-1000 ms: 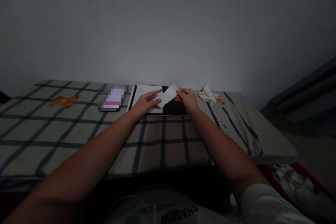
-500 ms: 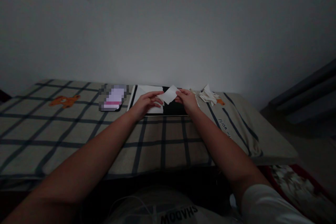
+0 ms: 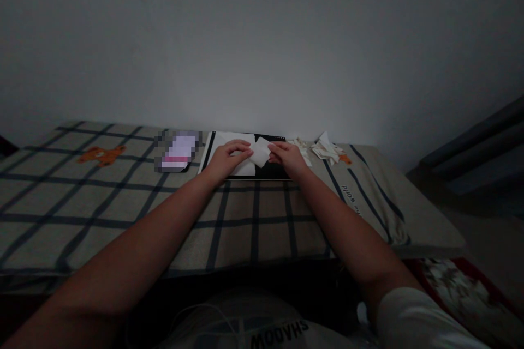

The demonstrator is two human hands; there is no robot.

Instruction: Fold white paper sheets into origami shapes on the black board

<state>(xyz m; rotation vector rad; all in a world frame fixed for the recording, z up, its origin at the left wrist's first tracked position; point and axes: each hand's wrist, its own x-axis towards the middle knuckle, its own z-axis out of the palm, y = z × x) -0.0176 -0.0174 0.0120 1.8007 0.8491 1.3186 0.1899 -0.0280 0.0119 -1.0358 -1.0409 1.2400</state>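
Observation:
A small white piece of paper [image 3: 261, 151] is held between both hands over a black board [image 3: 275, 170] that lies at the far edge of the bed. My left hand [image 3: 227, 158] pinches the paper's left side, its fingers curled over it. My right hand [image 3: 287, 157] grips the right side with thumb and fingers closed. A larger white sheet [image 3: 231, 143] lies on the left part of the board, under my left hand.
A checked blanket [image 3: 123, 202] with an orange bear print [image 3: 100, 155] covers the bed. A phone with a lit screen [image 3: 177, 151] lies left of the board. A pile of folded paper bits [image 3: 323, 148] sits to the right. A wall rises right behind.
The paper has come down toward the board and looks smaller and more square than before. Both hands have moved closer together over it.

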